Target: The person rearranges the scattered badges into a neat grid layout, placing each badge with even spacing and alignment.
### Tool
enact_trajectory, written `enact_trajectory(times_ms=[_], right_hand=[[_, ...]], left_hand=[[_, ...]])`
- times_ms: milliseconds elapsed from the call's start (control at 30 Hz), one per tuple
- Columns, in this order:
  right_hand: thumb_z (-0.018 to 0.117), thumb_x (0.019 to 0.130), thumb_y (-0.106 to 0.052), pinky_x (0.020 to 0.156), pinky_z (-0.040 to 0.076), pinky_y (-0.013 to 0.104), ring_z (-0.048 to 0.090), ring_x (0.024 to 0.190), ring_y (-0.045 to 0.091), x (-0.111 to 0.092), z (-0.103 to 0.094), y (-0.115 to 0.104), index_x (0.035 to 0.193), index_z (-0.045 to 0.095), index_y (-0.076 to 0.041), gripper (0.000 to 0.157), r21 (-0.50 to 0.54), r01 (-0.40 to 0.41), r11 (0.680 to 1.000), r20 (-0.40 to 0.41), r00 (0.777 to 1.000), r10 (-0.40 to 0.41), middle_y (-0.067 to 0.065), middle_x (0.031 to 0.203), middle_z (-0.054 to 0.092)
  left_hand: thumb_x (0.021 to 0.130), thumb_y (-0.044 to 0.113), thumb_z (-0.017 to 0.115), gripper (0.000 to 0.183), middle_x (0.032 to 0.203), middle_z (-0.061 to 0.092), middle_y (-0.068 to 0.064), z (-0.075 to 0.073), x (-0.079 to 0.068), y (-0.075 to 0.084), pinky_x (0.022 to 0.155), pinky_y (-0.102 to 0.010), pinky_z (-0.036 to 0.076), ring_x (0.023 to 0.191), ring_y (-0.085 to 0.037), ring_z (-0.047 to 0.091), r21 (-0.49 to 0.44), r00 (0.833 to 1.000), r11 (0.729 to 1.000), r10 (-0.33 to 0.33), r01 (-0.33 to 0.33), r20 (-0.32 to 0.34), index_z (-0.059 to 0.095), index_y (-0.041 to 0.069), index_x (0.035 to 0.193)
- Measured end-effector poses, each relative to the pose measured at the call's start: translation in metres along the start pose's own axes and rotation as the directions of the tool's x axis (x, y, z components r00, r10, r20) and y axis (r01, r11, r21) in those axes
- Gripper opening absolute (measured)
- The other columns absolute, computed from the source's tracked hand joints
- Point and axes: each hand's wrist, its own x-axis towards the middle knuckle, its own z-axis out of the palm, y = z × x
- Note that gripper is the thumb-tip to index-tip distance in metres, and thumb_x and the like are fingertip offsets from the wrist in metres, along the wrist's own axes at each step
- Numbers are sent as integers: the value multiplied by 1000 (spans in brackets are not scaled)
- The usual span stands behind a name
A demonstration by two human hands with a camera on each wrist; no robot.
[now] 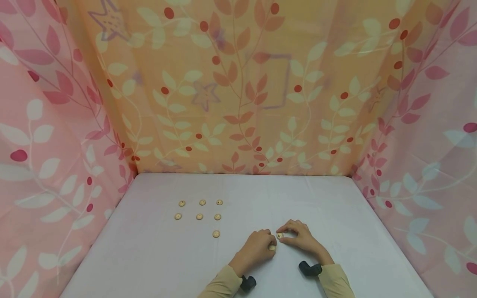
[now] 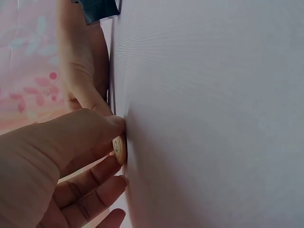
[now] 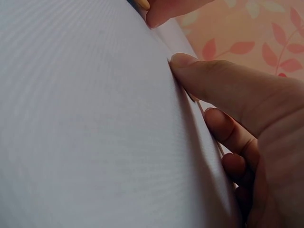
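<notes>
My left hand (image 1: 254, 249) pinches a small round wooden disc (image 1: 272, 248) between thumb and fingers, low over the white table. In the left wrist view, the face of this disc (image 2: 118, 149) shows a ring and dark marks, and its edge is close to the cloth. Just to the right, my right hand (image 1: 299, 238) holds another pale wooden disc (image 1: 280, 236) between thumb and index finger. The right thumb (image 3: 209, 76) hides most of that piece in the right wrist view. Both hands are close together, fingertips nearly meeting.
Several matching discs lie left of my hands: a back row with one disc (image 1: 202, 202) in its middle, a second row with another (image 1: 199, 216), and a single disc (image 1: 216, 234) in front. Patterned curtains (image 1: 238, 124) border the white table (image 1: 149, 256).
</notes>
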Motion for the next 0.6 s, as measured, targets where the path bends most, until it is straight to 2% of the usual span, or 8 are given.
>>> enact_trajectory(times_ms=[167, 333, 433, 600], right_hand=[[72, 74, -45, 78, 25, 37, 45, 86, 4, 0, 0, -1, 99, 66, -35, 28, 3, 0, 1000, 4, 1000, 0, -21, 92, 58], [73, 74, -44, 77, 25, 36, 46, 86, 4, -1, 0, -2, 99, 67, -33, 28, 6, 2, 1000, 4, 1000, -2, -20, 92, 59], [73, 73, -44, 77, 25, 37, 46, 86, 5, -1, -1, -3, 98, 67, -33, 28, 10, 1, 1000, 0, 1000, -1, -18, 92, 59], [73, 73, -44, 78, 25, 36, 46, 86, 4, -1, -2, -3, 98, 67, -33, 28, 16, -7, 1000, 3, 1000, 7, -19, 91, 58]], left_hand=[[75, 17, 69, 11, 77, 58, 8, -1, -1, -1, 61, -22, 39, 65, -4, 48, -3, 1000, 1000, 26, -26, 2, 73, 17, 86], [73, 16, 69, 12, 76, 58, 7, -2, -4, -3, 58, -21, 37, 62, -2, 46, -13, 997, 998, 64, -65, -48, 72, 16, 84], [74, 13, 68, 13, 79, 59, 7, -5, -6, -3, 60, -20, 39, 63, -1, 46, -53, 998, 997, 48, -51, -50, 72, 14, 86], [76, 10, 69, 14, 83, 59, 6, -10, -10, -6, 65, -18, 43, 69, 0, 50, -121, 1000, 993, -5, 4, -12, 72, 13, 89]])
